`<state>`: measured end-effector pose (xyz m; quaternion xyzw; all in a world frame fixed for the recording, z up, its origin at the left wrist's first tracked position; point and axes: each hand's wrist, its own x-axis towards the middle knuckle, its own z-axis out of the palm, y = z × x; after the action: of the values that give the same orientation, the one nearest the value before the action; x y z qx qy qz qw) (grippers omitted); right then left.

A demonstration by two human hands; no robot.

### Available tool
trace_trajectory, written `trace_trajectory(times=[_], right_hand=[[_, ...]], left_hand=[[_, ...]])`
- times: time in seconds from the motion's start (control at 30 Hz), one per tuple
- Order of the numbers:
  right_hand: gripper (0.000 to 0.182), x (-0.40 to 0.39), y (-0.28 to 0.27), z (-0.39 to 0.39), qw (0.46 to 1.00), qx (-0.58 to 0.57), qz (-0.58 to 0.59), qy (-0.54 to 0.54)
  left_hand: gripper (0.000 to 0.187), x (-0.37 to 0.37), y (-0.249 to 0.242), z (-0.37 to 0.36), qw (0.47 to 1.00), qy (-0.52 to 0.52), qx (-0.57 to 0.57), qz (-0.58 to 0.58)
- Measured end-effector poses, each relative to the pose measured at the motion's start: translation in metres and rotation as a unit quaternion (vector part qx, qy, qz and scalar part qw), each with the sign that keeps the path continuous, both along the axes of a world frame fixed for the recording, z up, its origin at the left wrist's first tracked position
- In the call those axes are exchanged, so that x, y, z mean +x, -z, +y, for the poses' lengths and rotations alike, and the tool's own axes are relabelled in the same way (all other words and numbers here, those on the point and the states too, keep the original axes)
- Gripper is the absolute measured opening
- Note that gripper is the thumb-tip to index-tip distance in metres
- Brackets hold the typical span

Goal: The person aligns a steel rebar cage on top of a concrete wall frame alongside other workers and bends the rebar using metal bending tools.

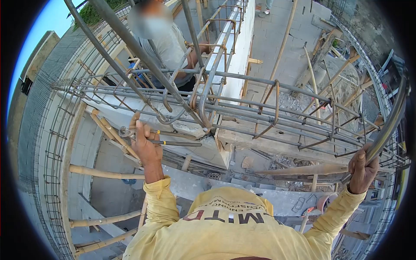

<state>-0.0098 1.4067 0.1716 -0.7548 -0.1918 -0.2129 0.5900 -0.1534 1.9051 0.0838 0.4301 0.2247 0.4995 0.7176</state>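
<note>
My left hand (149, 151) is closed around a pair of pincers (180, 143). Their rounded metal head pokes out on the left, and two dark handles with yellow marks extend right. Just beyond this hand, several upright steel bars (149, 71) meet a horizontal rebar cage (277, 104) at a corner. At the far right, my right hand (363, 171) grips a thick grey metal bar (388, 130), which rises past the rebar and looks curved in this view. Part of the bar below the hand is hidden.
Another person (171, 52) stands beyond the cage, a hand near the rebar on the white wall (238, 56). Wooden poles (106, 172) cross below on the left. Formwork boards (260, 138) run under the cage, and rubble (281, 160) lies lower down.
</note>
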Motion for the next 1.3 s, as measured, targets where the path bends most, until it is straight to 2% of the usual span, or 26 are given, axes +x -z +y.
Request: trace_trajectory(times=[0.17, 0.27, 0.37, 0.43, 0.53, 0.63, 0.77, 0.83, 0.93, 1.03, 1.3], right_hand=[[0.030, -0.005, 0.002, -0.003, 1.000, 0.009, 0.003, 0.005], [0.030, -0.008, 0.005, -0.003, 0.999, 0.031, 0.007, -0.011], [0.028, -0.009, 0.010, -0.001, 0.998, 0.050, 0.022, -0.041], [0.028, -0.008, 0.008, 0.001, 0.998, 0.048, 0.029, -0.041], [0.027, -0.008, 0.000, 0.004, 0.999, 0.016, 0.030, -0.013], [0.027, -0.008, -0.013, 0.003, 0.999, -0.037, 0.029, 0.001], [0.027, -0.009, -0.020, 0.000, 0.996, -0.082, 0.028, -0.002], [0.027, -0.008, -0.021, 0.001, 0.994, -0.104, 0.018, -0.005], [0.030, -0.007, -0.022, 0.004, 0.991, -0.137, -0.006, -0.001], [0.031, -0.009, -0.024, 0.000, 0.992, -0.121, 0.019, 0.001], [0.030, -0.015, -0.009, -0.040, 0.997, -0.069, 0.028, -0.001]], left_hand=[[0.023, -0.024, 0.000, 0.027, 0.980, -0.142, -0.071, 0.118], [0.024, -0.034, 0.011, 0.015, 0.973, -0.149, 0.022, 0.176], [0.025, -0.030, 0.022, -0.025, 0.919, -0.147, 0.256, 0.260], [0.030, -0.029, 0.019, -0.057, 0.927, -0.031, 0.273, 0.254], [0.041, -0.016, 0.016, -0.083, 0.902, 0.046, 0.328, 0.278], [0.052, 0.004, 0.013, -0.092, 0.870, 0.045, 0.381, 0.310], [0.053, 0.028, 0.003, -0.100, 0.852, 0.012, 0.419, 0.315], [0.048, 0.034, -0.004, -0.102, 0.847, 0.003, 0.409, 0.340], [0.030, 0.038, 0.002, -0.095, 0.851, -0.029, 0.463, 0.247], [0.032, 0.037, 0.000, -0.095, 0.845, -0.023, 0.454, 0.283], [0.028, 0.044, 0.006, -0.095, 0.846, -0.028, 0.459, 0.270]])
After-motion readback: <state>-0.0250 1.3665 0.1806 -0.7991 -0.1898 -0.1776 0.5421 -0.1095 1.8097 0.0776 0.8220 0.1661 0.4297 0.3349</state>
